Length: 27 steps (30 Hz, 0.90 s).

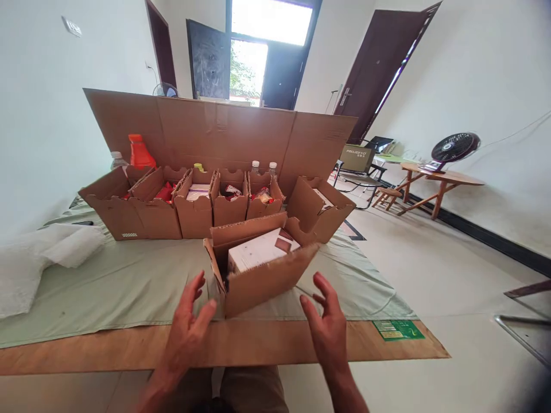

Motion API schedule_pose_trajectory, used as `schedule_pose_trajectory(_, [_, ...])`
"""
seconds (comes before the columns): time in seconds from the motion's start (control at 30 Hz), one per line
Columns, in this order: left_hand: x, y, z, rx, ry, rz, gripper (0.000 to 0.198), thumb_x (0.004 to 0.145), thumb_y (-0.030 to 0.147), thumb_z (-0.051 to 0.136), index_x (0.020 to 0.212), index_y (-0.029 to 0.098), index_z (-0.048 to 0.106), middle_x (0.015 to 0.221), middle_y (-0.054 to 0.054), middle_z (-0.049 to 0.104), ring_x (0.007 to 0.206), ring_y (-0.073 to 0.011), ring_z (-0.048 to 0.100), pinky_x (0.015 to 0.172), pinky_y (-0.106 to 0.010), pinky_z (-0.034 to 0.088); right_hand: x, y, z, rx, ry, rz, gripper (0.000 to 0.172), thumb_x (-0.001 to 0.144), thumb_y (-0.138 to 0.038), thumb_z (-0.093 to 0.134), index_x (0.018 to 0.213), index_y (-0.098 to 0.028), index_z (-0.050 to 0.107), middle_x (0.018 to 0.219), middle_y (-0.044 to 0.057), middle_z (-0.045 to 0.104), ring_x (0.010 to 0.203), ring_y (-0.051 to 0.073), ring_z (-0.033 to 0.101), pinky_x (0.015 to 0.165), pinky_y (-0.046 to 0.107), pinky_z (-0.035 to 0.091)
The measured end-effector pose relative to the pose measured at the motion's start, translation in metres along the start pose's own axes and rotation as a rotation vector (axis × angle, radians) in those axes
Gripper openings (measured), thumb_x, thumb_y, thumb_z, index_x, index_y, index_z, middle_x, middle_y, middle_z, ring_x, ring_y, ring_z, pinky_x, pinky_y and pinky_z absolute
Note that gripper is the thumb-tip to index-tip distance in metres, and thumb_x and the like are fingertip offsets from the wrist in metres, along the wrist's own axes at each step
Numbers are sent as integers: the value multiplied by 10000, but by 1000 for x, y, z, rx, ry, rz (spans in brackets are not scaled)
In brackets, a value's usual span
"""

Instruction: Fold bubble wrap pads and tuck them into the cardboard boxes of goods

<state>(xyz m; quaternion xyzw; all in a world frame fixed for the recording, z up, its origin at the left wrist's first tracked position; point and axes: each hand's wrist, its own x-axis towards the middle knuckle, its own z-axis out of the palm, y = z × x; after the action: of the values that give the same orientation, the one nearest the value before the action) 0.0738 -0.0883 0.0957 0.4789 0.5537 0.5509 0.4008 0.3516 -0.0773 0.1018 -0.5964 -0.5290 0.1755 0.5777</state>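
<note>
In front of me an open cardboard box [267,285] stands askew near the table's front edge. Inside it lies a white carton [258,252] with a brown patch on top. My left hand [189,321] is just off the box's near left corner, fingers apart and nothing in it. To the right of the same box, my right hand [326,321] hovers with its thumb and fingers spread, also holding nothing. Touching or close behind the box's right end is another cardboard box [329,221] with a white item [323,198] inside.
Behind stands a row of cardboard bins [196,215] with packets in them, backed by a tall cardboard panel [224,129]. An orange bottle [140,152] rises at the left. Bubble wrap [26,269] lies on the green cloth [142,287]. A fan [455,147] sits on a wooden table [451,176].
</note>
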Motion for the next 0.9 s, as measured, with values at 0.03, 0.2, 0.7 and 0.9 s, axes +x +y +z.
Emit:
schedule_pose_trajectory(0.03, [-5,-1,8,-19,-33,9,691,867,536,654,1471,244,487,1539,-138,490,1389,-365,486,1146,-548,383,17,4,-6,26,-38,27,626,839,-504,700,1389,-251,543,1500,143,529,1369,340,492,1057,542,458])
schedule_pose_trajectory(0.2, [-12,-4,28,-75,-155,86,694,906,456,629,1533,247,419,1597,-116,426,1473,-353,381,1208,-525,313,49,15,-2,224,-398,95,640,797,-534,751,1336,-257,545,1390,119,621,1226,310,607,1005,480,503])
schedule_pose_trajectory(0.7, [49,-40,-18,-257,342,-11,568,907,565,536,1354,228,630,1479,-55,587,1519,-286,319,1271,-431,218,-32,30,71,157,-386,171,707,893,-505,641,1515,-262,407,1536,133,498,1334,317,562,1105,501,472])
schedule_pose_trajectory(0.9, [42,-42,-15,-226,308,-12,673,943,618,443,1434,168,541,1555,-101,501,1511,-288,335,1264,-420,231,-30,39,74,150,-350,162,703,848,-533,681,1456,-252,467,1481,138,553,1338,326,558,1135,511,436])
